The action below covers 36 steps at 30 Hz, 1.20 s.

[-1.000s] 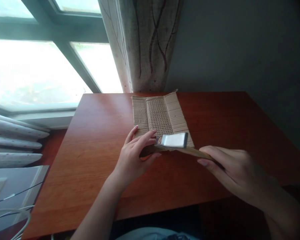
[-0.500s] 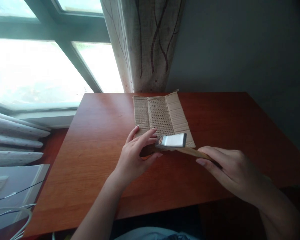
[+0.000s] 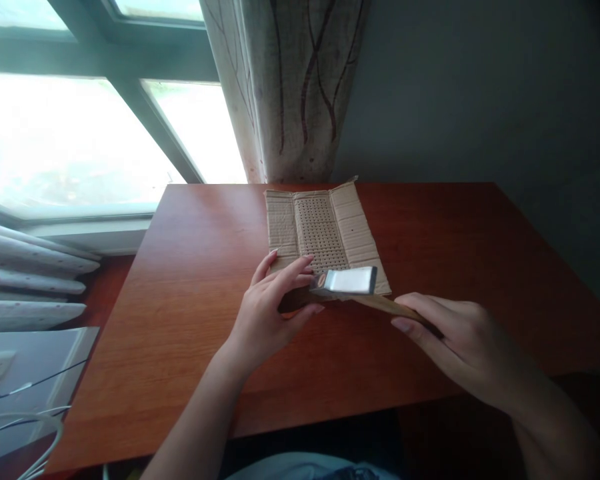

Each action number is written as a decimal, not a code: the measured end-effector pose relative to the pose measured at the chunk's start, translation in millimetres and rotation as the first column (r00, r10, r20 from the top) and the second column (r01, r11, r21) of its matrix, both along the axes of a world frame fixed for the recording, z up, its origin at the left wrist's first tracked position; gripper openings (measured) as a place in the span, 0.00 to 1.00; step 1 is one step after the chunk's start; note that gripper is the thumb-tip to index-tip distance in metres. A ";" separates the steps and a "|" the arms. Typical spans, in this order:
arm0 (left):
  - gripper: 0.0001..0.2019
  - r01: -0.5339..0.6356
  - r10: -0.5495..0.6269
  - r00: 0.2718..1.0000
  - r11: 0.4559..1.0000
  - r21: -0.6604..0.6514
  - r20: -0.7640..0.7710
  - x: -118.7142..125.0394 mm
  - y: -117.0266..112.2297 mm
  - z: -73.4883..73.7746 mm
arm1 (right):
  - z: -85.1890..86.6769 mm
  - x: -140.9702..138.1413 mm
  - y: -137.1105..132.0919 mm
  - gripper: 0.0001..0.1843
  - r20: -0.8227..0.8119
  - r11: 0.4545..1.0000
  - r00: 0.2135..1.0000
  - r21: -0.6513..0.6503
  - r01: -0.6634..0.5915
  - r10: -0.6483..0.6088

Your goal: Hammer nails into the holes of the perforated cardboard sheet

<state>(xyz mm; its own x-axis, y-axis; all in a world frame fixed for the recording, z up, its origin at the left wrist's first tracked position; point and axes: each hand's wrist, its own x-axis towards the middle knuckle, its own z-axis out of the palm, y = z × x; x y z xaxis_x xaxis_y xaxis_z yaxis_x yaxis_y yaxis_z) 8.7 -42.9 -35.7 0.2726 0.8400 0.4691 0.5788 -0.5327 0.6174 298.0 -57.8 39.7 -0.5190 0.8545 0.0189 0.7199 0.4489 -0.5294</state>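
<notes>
A flat brush with a shiny metal band [image 3: 349,281] and a wooden handle [image 3: 380,304] is held low over the near end of a piece of cardboard [image 3: 353,230]. The cardboard lies flat on the red-brown table [image 3: 190,320] and has a field of small holes down its middle. My left hand [image 3: 270,310] is closed on the brush's head end, fingertips against the metal band; what lies under its fingers is hidden. My right hand [image 3: 460,343] is wrapped round the handle's far end.
A patterned curtain [image 3: 300,87] hangs behind the table beside a bright window [image 3: 65,133]. Striped fabric [image 3: 30,287], a grey surface with a socket and cables [image 3: 25,393] lie to the left. A grey wall stands to the right.
</notes>
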 end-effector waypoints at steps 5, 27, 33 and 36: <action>0.33 0.006 -0.006 1.000 1.000 -0.009 0.007 0.3 -0.1 1.4 | 1.2 11.2 -3.7 0.10 -0.098 0.984 0.980 0.007 0.176 -0.174; 0.17 0.033 -0.031 0.999 0.999 0.041 -0.043 0.8 0.6 5.0 | -131.9 70.8 40.6 0.29 -0.336 0.717 0.646 -0.155 0.679 -0.685; 0.16 0.034 -0.032 0.998 0.999 0.036 -0.048 0.2 0.5 4.7 | -147.3 77.7 47.4 0.28 -0.285 0.749 0.715 -0.019 0.662 -0.638; 0.16 0.040 -0.039 0.998 0.999 0.023 -0.053 0.1 0.6 4.7 | -149.8 75.4 49.2 0.28 -0.271 0.754 0.724 -0.013 0.656 -0.635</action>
